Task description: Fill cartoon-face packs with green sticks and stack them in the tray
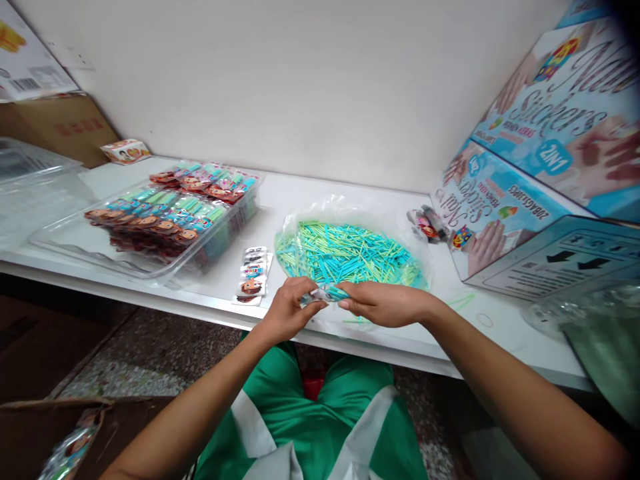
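Note:
My left hand (290, 308) pinches one end of a small printed plastic packet (320, 294) over the table's front edge. The fingers of my right hand (385, 303) are closed at the packet's other end, which looks teal; whether that is print or thin sticks inside, I cannot tell. Right behind both hands lies a clear plastic bag (295, 220) spread open, full of loose thin green and blue sticks (350, 253). To the left of my left hand, flat printed packets (253, 277) lie in a small stack.
A clear tray (165, 273) at left holds piles of filled packets (165, 213). Blue Nail Stickers boxes (500, 220) stand at right, with small dark packets (427, 223) beside them. A rubber band (485, 320) and stray sticks (460, 302) lie near my right forearm. Further left is a cardboard box (60, 127).

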The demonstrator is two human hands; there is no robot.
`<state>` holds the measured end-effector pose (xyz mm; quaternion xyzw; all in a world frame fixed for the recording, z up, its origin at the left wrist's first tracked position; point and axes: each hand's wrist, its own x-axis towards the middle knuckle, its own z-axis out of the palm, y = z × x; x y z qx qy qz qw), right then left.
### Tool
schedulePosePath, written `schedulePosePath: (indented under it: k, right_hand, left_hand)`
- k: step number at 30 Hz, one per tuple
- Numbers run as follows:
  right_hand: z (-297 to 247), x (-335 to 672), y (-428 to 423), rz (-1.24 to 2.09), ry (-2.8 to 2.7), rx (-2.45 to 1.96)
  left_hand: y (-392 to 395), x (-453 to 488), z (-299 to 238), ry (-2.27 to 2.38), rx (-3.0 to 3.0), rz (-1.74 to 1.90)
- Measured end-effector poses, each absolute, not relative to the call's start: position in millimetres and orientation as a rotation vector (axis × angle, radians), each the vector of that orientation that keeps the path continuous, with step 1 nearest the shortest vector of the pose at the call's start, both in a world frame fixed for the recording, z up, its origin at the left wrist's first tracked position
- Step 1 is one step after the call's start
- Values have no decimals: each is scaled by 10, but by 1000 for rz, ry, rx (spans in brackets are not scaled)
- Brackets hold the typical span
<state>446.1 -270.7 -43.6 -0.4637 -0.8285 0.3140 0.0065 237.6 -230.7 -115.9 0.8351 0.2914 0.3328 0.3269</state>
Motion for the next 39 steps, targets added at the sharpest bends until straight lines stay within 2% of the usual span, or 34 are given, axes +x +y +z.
schedulePosePath:
  k: [8,17,22,27,33,39]
  right_hand:
    - [-487,4384,-2748,858,-2718,-1611]
    - [-522,4327,-2720,720,-2756,-1670]
    - [-491,4285,-2662,699,-2846,-1711]
    - [-443,4264,-2615,842,-2858,-1683]
    - [-415,4349,-2561,1075,-2657,-1427]
    - [-526,4161,-2578,642,-2454,-1634]
  left_hand:
    - [-2288,2387,-1187,681,2505,896]
    - [-2390,2474,-1073,699,2803,515]
    - [-2501,2506,-1027,668,2481,420]
    - [-2557,2508,-1059,655,2083,445]
    - [-2575,2532,-1146,600,1737,463]
    - [-2560,2636,-1236,570,1479,379]
